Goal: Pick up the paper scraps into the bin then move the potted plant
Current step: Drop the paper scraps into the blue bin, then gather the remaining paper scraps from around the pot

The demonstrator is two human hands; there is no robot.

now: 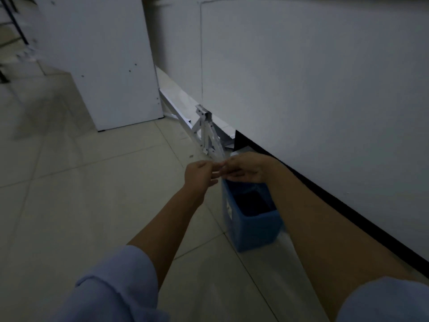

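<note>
A blue bin (pixel 251 219) is seen on the floor directly beneath the right hand (pixel 246 167). The left hand (pixel 200 173) is met fingertip to fingertip above its far rim. Whether paper scraps are pinched there cannot be told; no plant is seen.

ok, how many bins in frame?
1. A blue bin stands on the tiled floor by the white wall, under both hands: left hand, right hand. No potted plant shows. Dim, blurry frame; the far left could hide more.
</note>
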